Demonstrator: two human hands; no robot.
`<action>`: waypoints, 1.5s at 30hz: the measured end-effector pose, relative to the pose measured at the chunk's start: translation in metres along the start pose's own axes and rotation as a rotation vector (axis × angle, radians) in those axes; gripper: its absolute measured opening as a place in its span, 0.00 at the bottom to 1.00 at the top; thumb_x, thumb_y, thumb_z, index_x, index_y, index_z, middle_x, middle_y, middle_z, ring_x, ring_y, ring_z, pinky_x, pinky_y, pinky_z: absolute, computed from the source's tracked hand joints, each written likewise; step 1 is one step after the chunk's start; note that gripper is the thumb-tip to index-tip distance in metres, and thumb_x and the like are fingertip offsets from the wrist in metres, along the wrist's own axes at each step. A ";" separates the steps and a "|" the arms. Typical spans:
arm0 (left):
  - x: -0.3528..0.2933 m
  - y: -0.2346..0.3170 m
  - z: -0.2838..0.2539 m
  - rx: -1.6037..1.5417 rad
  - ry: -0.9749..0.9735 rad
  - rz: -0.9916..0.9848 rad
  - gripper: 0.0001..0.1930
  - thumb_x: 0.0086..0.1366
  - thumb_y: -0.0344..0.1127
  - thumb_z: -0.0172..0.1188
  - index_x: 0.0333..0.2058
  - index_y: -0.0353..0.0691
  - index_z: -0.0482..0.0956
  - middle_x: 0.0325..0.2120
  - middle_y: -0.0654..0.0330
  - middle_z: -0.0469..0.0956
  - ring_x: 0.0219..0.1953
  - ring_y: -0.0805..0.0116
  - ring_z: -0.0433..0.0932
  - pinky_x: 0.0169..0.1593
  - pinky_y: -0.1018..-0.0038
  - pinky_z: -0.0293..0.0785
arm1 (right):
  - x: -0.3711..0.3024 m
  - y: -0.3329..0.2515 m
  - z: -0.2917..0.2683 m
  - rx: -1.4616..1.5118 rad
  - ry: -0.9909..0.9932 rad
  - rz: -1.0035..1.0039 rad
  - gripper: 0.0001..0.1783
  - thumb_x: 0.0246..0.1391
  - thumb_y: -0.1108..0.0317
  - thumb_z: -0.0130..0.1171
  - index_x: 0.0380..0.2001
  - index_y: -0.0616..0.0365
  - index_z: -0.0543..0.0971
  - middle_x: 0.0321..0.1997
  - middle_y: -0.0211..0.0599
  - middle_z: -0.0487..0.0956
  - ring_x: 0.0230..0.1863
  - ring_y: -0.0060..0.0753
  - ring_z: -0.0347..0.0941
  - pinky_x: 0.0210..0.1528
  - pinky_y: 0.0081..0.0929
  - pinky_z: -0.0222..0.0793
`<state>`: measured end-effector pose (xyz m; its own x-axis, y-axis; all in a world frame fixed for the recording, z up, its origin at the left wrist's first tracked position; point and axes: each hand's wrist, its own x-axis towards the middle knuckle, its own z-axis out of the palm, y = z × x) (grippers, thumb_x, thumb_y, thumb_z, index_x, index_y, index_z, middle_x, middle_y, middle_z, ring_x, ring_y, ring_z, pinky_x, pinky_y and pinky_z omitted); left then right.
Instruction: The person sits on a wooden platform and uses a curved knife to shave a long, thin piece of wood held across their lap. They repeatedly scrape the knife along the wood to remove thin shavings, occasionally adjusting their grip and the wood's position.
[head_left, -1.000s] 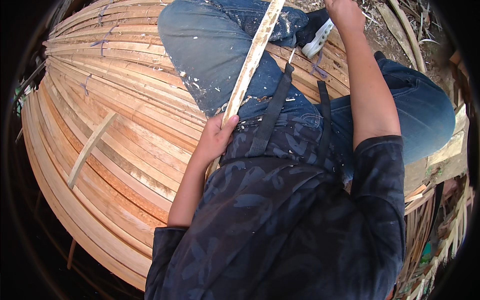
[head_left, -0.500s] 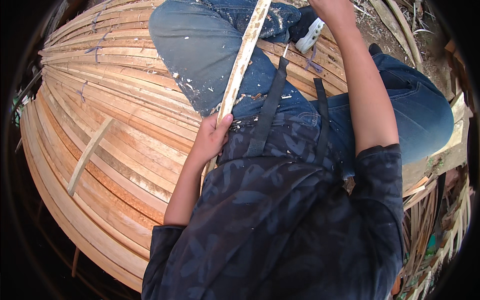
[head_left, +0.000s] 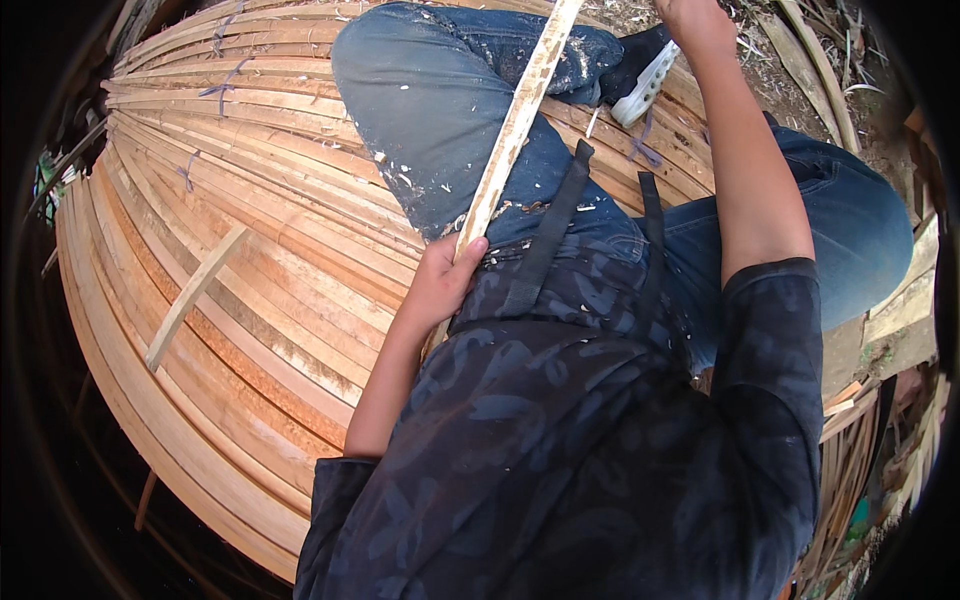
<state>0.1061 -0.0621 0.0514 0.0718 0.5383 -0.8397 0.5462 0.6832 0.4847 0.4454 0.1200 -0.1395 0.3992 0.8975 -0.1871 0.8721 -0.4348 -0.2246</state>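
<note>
My left hand [head_left: 447, 280] is wrapped round a long, pale wooden strip [head_left: 513, 135] near my waist, with the thumb along its top. The strip slants up and to the right across my thigh, its mottled face showing patches of darker skin. Its far end runs out past the top edge. My right hand [head_left: 697, 22] is at the top edge, to the right of the strip and apart from it in the picture. Its fingers look curled, but the edge cuts them off, and whatever they hold is hidden.
I sit cross-legged on a wide bed of long wooden strips [head_left: 290, 270], tied in places with purple string [head_left: 222, 88]. A short curved strip [head_left: 195, 297] lies across them at left. Shavings and wood pieces [head_left: 800, 70] litter the ground at upper right.
The view has shifted, so the scene sits lower and further right. My right arm has reached a little farther away from my body. The left hand keeps its hold on the wooden strip.
</note>
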 end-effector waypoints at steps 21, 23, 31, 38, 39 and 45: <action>0.001 -0.005 -0.001 -0.020 -0.014 -0.004 0.18 0.70 0.46 0.50 0.26 0.37 0.72 0.11 0.73 0.61 0.12 0.84 0.58 0.15 0.80 0.53 | -0.018 -0.035 -0.047 0.105 -0.184 -0.101 0.43 0.54 0.30 0.43 0.25 0.65 0.82 0.29 0.58 0.80 0.35 0.57 0.78 0.40 0.44 0.74; 0.000 -0.006 -0.001 0.001 0.001 0.013 0.18 0.70 0.45 0.50 0.26 0.37 0.72 0.11 0.73 0.61 0.13 0.84 0.58 0.16 0.80 0.53 | -0.009 -0.033 -0.041 0.070 -0.163 -0.100 0.43 0.53 0.29 0.42 0.25 0.65 0.82 0.29 0.57 0.80 0.35 0.56 0.78 0.40 0.44 0.74; -0.004 0.009 0.002 0.073 0.043 0.071 0.18 0.69 0.42 0.52 0.27 0.31 0.73 0.16 0.70 0.64 0.23 0.82 0.60 0.27 0.77 0.61 | 0.044 0.005 -0.033 0.019 -0.138 0.007 0.41 0.52 0.29 0.45 0.26 0.63 0.82 0.30 0.56 0.80 0.35 0.53 0.79 0.40 0.43 0.75; -0.001 0.004 -0.003 0.068 0.030 -0.020 0.17 0.69 0.40 0.53 0.27 0.30 0.73 0.16 0.67 0.65 0.24 0.80 0.61 0.28 0.76 0.62 | 0.082 0.192 0.023 -0.088 -0.430 0.295 0.51 0.51 0.25 0.35 0.42 0.68 0.79 0.43 0.66 0.76 0.49 0.59 0.74 0.52 0.44 0.67; -0.002 0.004 -0.003 0.055 0.029 -0.040 0.17 0.68 0.40 0.53 0.27 0.30 0.73 0.16 0.67 0.65 0.24 0.80 0.61 0.27 0.76 0.62 | 0.080 0.198 0.028 -0.044 -0.455 0.334 0.53 0.51 0.24 0.32 0.44 0.69 0.78 0.46 0.67 0.75 0.51 0.60 0.73 0.54 0.44 0.66; -0.001 0.007 -0.001 0.137 0.059 0.058 0.16 0.67 0.39 0.55 0.26 0.31 0.73 0.14 0.65 0.64 0.22 0.79 0.60 0.25 0.75 0.61 | 0.027 0.091 0.009 0.222 0.076 0.157 0.38 0.57 0.38 0.47 0.46 0.69 0.76 0.45 0.69 0.75 0.52 0.60 0.71 0.56 0.45 0.65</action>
<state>0.1092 -0.0568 0.0558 0.0590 0.6058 -0.7934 0.6516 0.5788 0.4904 0.5330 0.1039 -0.1736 0.5515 0.8175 -0.1659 0.7180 -0.5665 -0.4044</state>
